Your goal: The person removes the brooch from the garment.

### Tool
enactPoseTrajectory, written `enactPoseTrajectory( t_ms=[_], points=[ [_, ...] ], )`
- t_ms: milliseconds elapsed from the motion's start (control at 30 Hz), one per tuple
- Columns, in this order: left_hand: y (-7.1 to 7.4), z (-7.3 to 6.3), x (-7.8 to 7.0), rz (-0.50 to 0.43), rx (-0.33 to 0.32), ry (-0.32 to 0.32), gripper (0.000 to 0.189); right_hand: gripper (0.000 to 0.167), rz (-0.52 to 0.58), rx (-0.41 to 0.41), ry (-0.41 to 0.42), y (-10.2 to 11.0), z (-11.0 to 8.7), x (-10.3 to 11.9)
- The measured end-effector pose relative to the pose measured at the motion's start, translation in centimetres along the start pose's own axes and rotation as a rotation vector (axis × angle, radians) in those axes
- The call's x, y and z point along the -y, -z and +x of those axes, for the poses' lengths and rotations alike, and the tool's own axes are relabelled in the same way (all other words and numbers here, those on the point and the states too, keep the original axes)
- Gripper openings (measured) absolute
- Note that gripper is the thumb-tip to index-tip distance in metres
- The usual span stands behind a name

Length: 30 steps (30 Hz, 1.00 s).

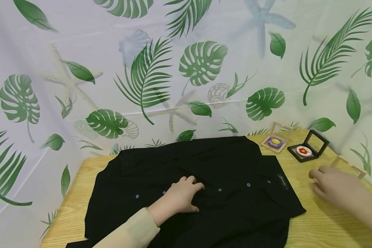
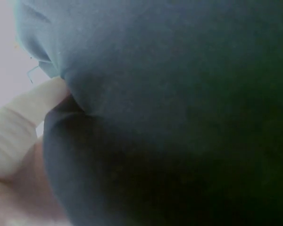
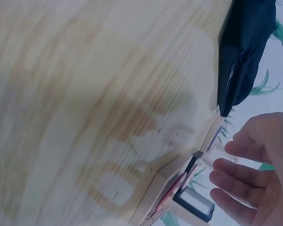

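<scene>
A black shirt (image 1: 217, 165) with small blue buttons lies spread out, with pale script near its right edge. My left hand (image 1: 181, 195) rests on its middle, with bent fingers spread and a gap between index finger and thumb. In the left wrist view, dark cloth (image 2: 170, 94) fills most of the picture and a digit touches a crease in it. My right hand (image 1: 338, 184) hovers above the table right of the shirt, fingers loosely bent and holding nothing. Close by is a light wooden frame box (image 1: 339, 160), partly hidden behind that hand.
Behind the right hand stand two open frame boxes: a wooden one (image 1: 280, 146) with a purple-and-yellow badge and a black one (image 1: 320, 151) with a white, red-flowered badge. The wooden table (image 1: 316, 227) meets a leaf-patterned cloth backdrop (image 1: 229, 65) at the back and sides.
</scene>
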State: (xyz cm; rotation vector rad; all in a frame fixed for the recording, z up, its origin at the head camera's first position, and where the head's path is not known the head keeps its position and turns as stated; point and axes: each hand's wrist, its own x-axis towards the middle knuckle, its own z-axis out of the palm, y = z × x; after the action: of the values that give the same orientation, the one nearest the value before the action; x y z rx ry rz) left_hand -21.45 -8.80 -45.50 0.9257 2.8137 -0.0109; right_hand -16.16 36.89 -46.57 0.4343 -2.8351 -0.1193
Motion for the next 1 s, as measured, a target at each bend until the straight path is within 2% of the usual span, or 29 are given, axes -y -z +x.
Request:
enactPoseTrajectory(
  t_ms=[267,567,767,1000],
  points=[
    [-0.7,-0.4,0.4,0.003,-0.045,-0.032,0.063,0.017,0.010,-0.033,0.038,0.2,0.9,1.5],
    [-1.4,-1.0,1.0,-0.027,-0.075,-0.043,0.058,0.020,0.022,-0.125,0.079,1.0,1.9,3.4],
    [-1.9,-1.6,1.6,-0.088,-0.106,-0.033,0.055,0.022,0.017,-0.204,0.105,1.2,2.3,4.4],
    [-2.1,-2.5,2.3,-0.147,-0.137,-0.006,0.054,0.025,0.027,-0.195,0.118,1.6,2.6,5.7]
  ],
)
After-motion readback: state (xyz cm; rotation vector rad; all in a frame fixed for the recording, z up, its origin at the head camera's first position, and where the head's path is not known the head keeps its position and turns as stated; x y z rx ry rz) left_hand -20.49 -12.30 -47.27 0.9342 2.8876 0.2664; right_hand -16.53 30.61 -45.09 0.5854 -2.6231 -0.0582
